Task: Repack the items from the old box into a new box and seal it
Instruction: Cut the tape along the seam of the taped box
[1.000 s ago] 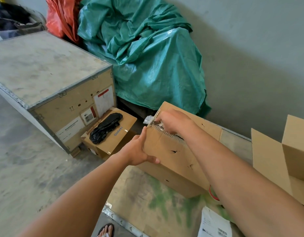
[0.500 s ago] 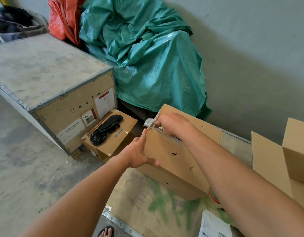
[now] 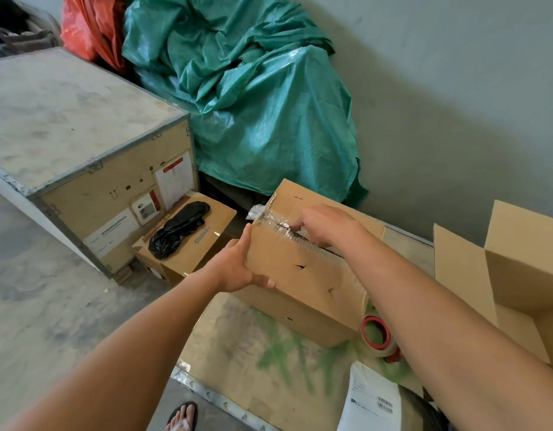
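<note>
The old cardboard box, dented and punctured, stands on a low board in front of me. Clear tape runs along its top seam and is crumpled loose at the far left end. My left hand grips the box's near left corner. My right hand lies on top, fingers curled into the seam and pinching the tape. The new box stands to the right with its flaps up. A tape roll with a red core lies against the old box's right side.
A large wooden crate stands to the left, with a small carton carrying a black bag beside it. A green tarp is heaped against the wall. A printed label sheet lies near me. My sandalled foot shows below.
My right hand has slid right along the top seam, away from the far left end, leaving loosened crumpled tape behind it. My left hand keeps its grip on the corner.
</note>
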Demonstrator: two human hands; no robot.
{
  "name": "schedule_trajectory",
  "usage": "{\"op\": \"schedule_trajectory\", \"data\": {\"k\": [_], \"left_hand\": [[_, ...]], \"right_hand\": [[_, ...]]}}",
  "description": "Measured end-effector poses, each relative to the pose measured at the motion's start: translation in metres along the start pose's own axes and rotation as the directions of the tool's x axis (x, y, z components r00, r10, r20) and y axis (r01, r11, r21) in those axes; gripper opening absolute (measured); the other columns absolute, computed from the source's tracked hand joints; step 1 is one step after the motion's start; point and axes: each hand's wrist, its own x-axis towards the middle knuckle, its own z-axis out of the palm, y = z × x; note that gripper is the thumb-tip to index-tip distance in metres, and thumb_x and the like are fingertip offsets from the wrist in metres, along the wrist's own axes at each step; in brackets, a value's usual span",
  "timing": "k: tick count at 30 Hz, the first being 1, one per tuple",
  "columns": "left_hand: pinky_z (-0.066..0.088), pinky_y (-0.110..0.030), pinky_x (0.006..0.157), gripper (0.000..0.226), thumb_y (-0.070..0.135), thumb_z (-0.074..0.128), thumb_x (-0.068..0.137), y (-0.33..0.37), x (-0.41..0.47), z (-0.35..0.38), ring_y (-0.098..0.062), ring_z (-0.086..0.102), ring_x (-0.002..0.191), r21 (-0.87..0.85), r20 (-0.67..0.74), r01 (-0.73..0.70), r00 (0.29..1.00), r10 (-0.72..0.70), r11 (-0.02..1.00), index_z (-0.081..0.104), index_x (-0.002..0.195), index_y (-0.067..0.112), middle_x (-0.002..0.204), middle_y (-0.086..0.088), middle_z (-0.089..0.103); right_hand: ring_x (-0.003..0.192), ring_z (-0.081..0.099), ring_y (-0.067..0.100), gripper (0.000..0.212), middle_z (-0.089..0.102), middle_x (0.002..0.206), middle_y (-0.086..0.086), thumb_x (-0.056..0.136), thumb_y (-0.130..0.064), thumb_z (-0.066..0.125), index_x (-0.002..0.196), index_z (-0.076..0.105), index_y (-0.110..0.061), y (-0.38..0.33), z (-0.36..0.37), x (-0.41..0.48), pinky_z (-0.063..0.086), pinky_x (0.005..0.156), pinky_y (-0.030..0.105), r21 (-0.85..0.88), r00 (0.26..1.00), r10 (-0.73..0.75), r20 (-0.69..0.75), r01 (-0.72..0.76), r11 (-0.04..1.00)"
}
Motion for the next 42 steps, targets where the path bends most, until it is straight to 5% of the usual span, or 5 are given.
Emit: {"op": "schedule_trajectory", "data": {"k": [4, 8, 16, 30, 42], "left_hand": [[0.037, -0.044, 0.111, 0.149, 0.059, 0.090, 0.059, -0.001, 0.001, 0.000, -0.031, 0.038, 0.140, -0.021, -0.003, 0.003, 1.000, -0.003, 1.000, -0.019, 0.158, 0.035, 0.154, -0.007, 0.031], [0.033, -0.044, 0.114, 0.151, 0.060, 0.090, 0.058, -0.002, 0.003, 0.001, -0.030, 0.034, 0.144, -0.012, -0.012, -0.008, 1.000, 0.008, 1.000, -0.020, 0.158, 0.033, 0.159, -0.007, 0.028], [0.033, -0.045, 0.115, 0.153, 0.060, 0.091, 0.055, -0.004, 0.004, 0.002, -0.032, 0.035, 0.144, -0.022, -0.012, -0.006, 1.000, 0.006, 1.000, -0.019, 0.158, 0.033, 0.160, -0.009, 0.030], [0.035, -0.052, 0.115, 0.156, 0.063, 0.091, 0.050, -0.003, 0.005, 0.002, -0.034, 0.035, 0.142, -0.036, -0.010, -0.003, 1.000, 0.002, 0.999, -0.018, 0.158, 0.037, 0.159, -0.009, 0.029], [0.032, -0.054, 0.117, 0.150, 0.060, 0.088, 0.059, 0.000, 0.006, 0.002, -0.037, 0.035, 0.143, 0.022, 0.003, 0.011, 1.000, -0.011, 1.000, -0.022, 0.157, 0.032, 0.160, -0.014, 0.027]], "right_hand": [[0.095, 0.068, 0.029, 0.062, 0.073, 0.113, 0.002, 0.079, 0.012, 0.051, 0.119, 0.074, -0.028, 0.014, 0.016, -0.023, 0.060, 0.074, 0.039, 0.007, 0.997, 0.078, 0.002, -0.078, 0.997], [0.098, 0.064, 0.027, 0.060, 0.068, 0.115, 0.003, 0.093, 0.005, 0.051, 0.135, 0.065, -0.037, 0.025, 0.028, -0.047, 0.057, 0.076, 0.041, 0.012, 0.998, 0.048, -0.032, -0.048, 0.999], [0.115, 0.061, 0.026, 0.070, 0.064, 0.136, -0.002, 0.091, 0.009, 0.050, 0.138, 0.061, -0.041, 0.047, 0.027, -0.081, 0.045, 0.072, 0.034, -0.016, 0.992, 0.125, -0.002, -0.125, 0.992], [0.090, 0.055, 0.021, 0.059, 0.066, 0.128, 0.002, 0.094, 0.000, 0.054, 0.138, 0.062, -0.038, 0.062, 0.029, -0.117, 0.040, 0.063, 0.032, -0.017, 0.973, 0.228, 0.025, -0.228, 0.973], [0.099, 0.064, 0.026, 0.045, 0.071, 0.108, 0.001, 0.096, -0.003, 0.054, 0.126, 0.070, -0.032, 0.067, 0.045, -0.122, 0.043, 0.068, 0.035, -0.131, 0.977, 0.173, -0.124, -0.189, 0.973]]}}
